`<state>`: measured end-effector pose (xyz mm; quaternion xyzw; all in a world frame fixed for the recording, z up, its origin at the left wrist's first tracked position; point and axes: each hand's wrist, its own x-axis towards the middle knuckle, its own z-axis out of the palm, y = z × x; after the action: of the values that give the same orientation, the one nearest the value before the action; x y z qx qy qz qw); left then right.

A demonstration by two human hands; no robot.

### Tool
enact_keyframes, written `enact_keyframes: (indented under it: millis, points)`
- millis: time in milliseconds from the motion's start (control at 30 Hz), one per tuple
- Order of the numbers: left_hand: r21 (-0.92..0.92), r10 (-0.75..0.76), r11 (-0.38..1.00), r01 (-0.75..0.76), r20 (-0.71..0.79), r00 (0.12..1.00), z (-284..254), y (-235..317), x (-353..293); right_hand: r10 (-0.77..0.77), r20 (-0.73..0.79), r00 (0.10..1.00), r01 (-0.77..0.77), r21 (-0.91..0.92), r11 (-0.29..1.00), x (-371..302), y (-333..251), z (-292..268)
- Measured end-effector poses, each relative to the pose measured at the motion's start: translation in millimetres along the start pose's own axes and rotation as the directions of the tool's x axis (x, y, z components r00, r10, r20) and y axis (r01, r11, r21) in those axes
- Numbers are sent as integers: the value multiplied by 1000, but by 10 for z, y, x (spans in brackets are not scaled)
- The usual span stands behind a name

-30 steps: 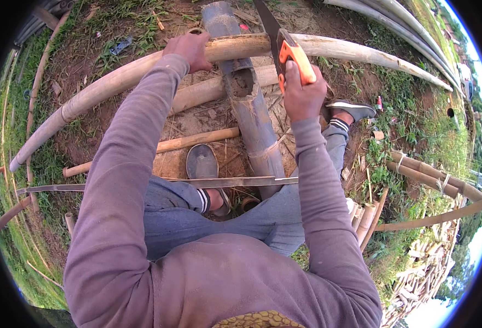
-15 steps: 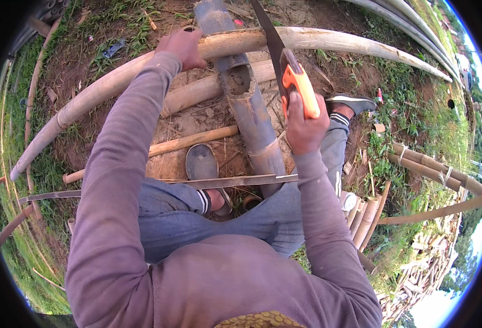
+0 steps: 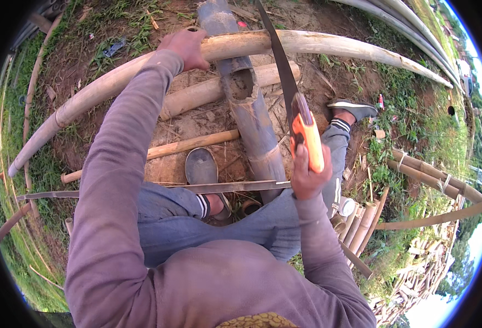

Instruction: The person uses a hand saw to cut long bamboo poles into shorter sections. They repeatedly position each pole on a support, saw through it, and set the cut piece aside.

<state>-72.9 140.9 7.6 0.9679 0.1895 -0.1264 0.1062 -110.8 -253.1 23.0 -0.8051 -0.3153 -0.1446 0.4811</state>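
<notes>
We look down from head height at our own two arms in mauve sleeves, sitting or crouching on bare earth among cut bamboo. Our right hand is wrapped tight around the orange handle of a hand saw, all fingers closed on it. The dark blade runs up and away from the handle toward the far side, and crosses a long pale bamboo pole that lies left to right across the far part of the scene. Our left hand is pressed down over that same pole, left of the blade and apart from it, fingers curled over the top.

The pole rests across a thick grey bamboo trunk that runs from far to near between our legs and serves as the support. A shorter pale length lies just behind the trunk, and a thin stick lies nearer, by our left shoe. A long flat blade lies across our knees. More bamboo poles are stacked at the right.

To saw well here, in our judgement, we should keep the left hand bearing down hard so the pole cannot roll on the trunk, and hold those fingers clear of the teeth. Long, even strokes in line with the forearm should keep the blade from binding, easing pressure as the cut nears its end so the bamboo does not splinter.
</notes>
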Motion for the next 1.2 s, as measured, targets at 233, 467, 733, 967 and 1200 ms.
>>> enact_keyframes:
  millis: [233, 467, 733, 967, 1200]
  points:
    - [-4, 28, 1000, -28, 24, 999, -40, -72, -26, 329, 186, 926, -362, 182, 914, 680, 307, 408]
    - [-59, 63, 996, -61, 16, 998, 30, -106, 12, 334, 92, 938, -346, 213, 914, -456, -33, -402]
    - [30, 49, 998, -50, 27, 998, -2, 141, 20, 400, 102, 911, -413, 208, 887, -447, -262, -468]
    - [67, 50, 997, -36, -215, 975, 428, 187, -146, 440, 102, 892, -444, 385, 809, 216, -46, 80]
    - [54, -1, 999, 9, -134, 991, 258, 190, -140, 390, 166, 906, -424, 304, 853, 843, -76, 345]
